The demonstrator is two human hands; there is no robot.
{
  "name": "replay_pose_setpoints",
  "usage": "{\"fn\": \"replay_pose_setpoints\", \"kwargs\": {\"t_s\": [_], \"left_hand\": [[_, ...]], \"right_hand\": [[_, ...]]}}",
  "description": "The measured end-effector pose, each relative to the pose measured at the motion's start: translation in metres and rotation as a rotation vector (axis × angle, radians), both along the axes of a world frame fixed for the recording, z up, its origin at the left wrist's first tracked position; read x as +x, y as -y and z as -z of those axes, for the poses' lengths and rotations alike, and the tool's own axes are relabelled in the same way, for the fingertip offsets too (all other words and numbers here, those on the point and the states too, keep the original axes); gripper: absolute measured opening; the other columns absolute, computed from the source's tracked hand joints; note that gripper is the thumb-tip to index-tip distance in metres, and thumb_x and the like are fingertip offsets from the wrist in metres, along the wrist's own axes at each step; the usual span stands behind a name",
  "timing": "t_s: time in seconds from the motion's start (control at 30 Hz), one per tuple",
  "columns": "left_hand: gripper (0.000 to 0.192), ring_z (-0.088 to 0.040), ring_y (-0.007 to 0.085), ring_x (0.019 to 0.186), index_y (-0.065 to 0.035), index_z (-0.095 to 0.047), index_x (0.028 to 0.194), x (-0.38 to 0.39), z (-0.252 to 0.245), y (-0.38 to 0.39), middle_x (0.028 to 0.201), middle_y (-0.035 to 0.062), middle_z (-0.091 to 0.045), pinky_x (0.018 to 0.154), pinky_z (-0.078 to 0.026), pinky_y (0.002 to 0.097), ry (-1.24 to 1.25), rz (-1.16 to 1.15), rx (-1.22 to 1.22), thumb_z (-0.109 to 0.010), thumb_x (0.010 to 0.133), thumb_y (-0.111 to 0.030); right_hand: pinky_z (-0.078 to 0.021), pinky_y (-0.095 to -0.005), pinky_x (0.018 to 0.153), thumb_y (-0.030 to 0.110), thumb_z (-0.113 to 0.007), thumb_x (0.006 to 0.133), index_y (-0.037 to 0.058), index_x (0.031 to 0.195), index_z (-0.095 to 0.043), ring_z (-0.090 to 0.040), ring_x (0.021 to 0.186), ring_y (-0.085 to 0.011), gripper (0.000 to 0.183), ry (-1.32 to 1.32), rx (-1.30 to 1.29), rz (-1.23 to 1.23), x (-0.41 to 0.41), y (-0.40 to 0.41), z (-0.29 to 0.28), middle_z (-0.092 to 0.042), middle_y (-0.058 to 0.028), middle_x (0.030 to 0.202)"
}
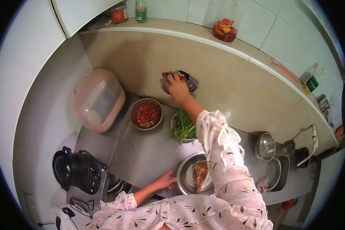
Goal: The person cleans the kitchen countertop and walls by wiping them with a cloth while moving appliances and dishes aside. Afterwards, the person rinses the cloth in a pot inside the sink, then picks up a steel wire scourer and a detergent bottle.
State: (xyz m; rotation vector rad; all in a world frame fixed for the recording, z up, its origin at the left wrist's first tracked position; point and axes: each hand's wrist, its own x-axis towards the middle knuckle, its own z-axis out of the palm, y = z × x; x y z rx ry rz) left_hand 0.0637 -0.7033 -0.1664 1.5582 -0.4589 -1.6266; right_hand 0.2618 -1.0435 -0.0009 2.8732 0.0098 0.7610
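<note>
My right hand (177, 87) reaches up to the beige tiled wall, its fingers bent over a small grey and black wall-mounted holder (193, 83) with red items in it. The hand hides much of that holder, so I cannot make out whether it grips anything. Lower down, my left hand (166, 180) rests at the rim of a steel basin (187, 161), fingers apart, holding nothing. In the basin lies a brown piece of cured meat (200, 174). Below my right forearm stands a bowl of leafy greens (184, 126), partly covered by the arm.
A steel bowl of small red fruits (146, 116) stands left of the greens. A pink lidded container (99, 100) and a black electric cooker (73, 169) are at the left. Steel bowls (266, 146) stand beside the sink (284, 169). Bottles and a jar (224, 31) line the ledge above.
</note>
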Motion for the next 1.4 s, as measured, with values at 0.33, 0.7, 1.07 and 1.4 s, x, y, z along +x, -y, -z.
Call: {"fn": "replay_pose_setpoints", "kwargs": {"t_s": [0.33,0.7,1.07,1.4], "left_hand": [[0.058,-0.070,0.0153,0.081,-0.0028,-0.039,0.147,0.037,0.023,-0.053,0.106,0.0118,-0.069,0.065,-0.057,0.0264,0.114,-0.184,-0.032,-0.063,0.098,-0.020],[0.061,-0.067,0.0272,0.085,-0.0116,-0.047,0.141,0.083,0.010,-0.059,0.092,0.0093,-0.067,0.077,-0.053,0.0400,0.806,-0.026,-0.020,-0.070,0.084,-0.021],[0.068,-0.066,0.0320,0.099,-0.0186,-0.040,0.147,0.085,0.007,-0.051,0.113,0.0168,-0.065,0.090,-0.052,0.0459,0.820,0.064,0.078,-0.067,0.085,-0.022],[0.075,-0.065,0.0293,0.093,-0.0174,-0.037,0.150,0.081,0.020,-0.051,0.101,0.0123,-0.065,0.084,-0.053,0.0443,0.823,0.088,0.004,-0.070,0.084,-0.027]], "right_hand": [[-0.0525,-0.0420,0.083,-0.001,-0.067,0.068,0.0134,0.098,-0.071,-0.061,0.101,-0.0327,0.034,0.649,-0.040,0.327,-0.131,0.067,-0.107,-0.063,-0.0120,0.109],[-0.0525,-0.0429,0.081,0.003,-0.067,0.069,0.0145,0.100,-0.071,-0.061,0.098,-0.0333,0.032,0.856,0.100,0.405,0.017,-0.004,-0.099,-0.063,-0.0111,0.106],[-0.0541,-0.0378,0.068,0.017,-0.061,0.078,0.0085,0.091,-0.067,-0.055,0.106,-0.0283,0.016,0.071,-0.276,-0.082,0.041,-0.014,-0.065,-0.054,-0.0110,0.110],[-0.0557,-0.0346,0.063,0.012,-0.063,0.075,0.0061,0.086,-0.062,-0.056,0.095,-0.0293,0.012,0.344,-0.242,0.057,0.042,-0.006,-0.122,-0.054,-0.0117,0.098]]}}
